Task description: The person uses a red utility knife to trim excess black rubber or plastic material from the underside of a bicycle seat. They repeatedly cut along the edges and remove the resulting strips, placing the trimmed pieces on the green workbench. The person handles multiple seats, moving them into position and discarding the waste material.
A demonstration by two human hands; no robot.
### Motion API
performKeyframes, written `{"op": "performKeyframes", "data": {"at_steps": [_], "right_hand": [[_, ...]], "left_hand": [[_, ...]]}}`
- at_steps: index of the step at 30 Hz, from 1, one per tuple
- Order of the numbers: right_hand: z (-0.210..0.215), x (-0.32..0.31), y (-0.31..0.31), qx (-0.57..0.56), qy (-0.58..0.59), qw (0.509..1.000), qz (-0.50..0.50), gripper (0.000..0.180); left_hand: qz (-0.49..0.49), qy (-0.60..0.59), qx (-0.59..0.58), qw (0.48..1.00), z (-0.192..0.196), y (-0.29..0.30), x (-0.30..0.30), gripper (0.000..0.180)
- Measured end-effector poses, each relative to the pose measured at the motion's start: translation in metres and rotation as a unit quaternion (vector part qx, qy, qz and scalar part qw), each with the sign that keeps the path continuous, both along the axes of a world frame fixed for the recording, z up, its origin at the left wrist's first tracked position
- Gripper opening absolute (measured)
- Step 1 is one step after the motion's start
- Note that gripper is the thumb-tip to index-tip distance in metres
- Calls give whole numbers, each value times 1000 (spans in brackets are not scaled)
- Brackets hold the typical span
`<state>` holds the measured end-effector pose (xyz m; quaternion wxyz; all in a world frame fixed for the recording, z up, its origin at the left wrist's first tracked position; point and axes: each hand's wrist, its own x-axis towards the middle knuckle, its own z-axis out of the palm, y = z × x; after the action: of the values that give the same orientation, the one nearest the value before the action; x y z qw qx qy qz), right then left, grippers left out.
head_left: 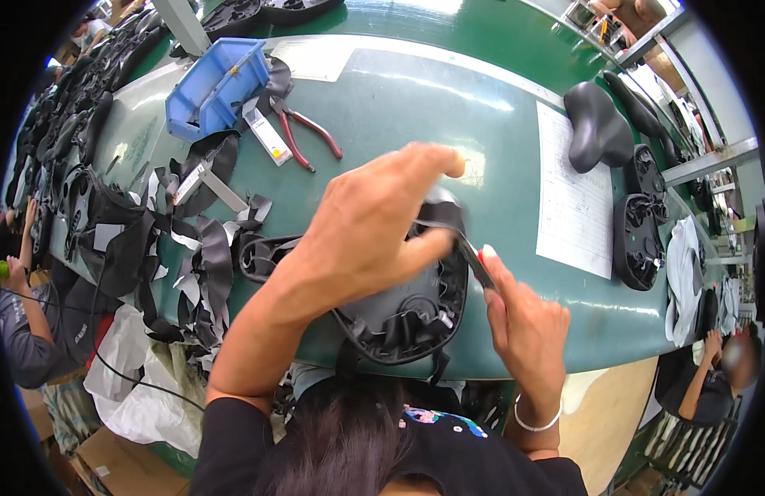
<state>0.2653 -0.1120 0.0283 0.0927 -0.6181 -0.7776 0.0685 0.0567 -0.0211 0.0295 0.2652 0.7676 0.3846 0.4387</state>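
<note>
A black bicycle saddle [403, 310] lies upside down on the green table's near edge, its hollow underside showing bunched black cover material. My left hand [374, 215] is raised over its middle, thumb and forefinger apart; the other fingers are partly hidden. In the gap between that thumb and forefinger a dark strip of material [438, 215] shows, slightly blurred. Beside the saddle's right edge, my right hand [519, 318] grips a slim dark hand tool [475, 263] with a bit of red near the fingertips. The tool's far end meets the strip; its exact kind cannot be made out.
Red-handled pliers [304, 136] lie near a blue bin [217, 87]. Black and grey scraps [204, 264] cover the left side. To the right are a printed sheet [574, 198], an upright saddle [597, 128] and an upturned one [638, 240]. Other people work at both sides.
</note>
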Motion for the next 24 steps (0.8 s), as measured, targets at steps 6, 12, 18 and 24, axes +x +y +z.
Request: {"op": "performKeyframes", "data": {"at_steps": [6,12,18,24], "right_hand": [[1,-1,1,50,-60,996,39,46],[18,27,25,8,-18,995,98,42],[28,24,97,13,-69,951,300,38],[45,29,39,-20,-187,957,220,48]], "left_hand": [[206,69,133,967,-25,36,-9,19],[99,-358,-295,880,-21,26,-22,35],[-126,-290,-325,891,-20,-55,-51,56],[-226,-564,-100,788,6,-23,-143,59]]}}
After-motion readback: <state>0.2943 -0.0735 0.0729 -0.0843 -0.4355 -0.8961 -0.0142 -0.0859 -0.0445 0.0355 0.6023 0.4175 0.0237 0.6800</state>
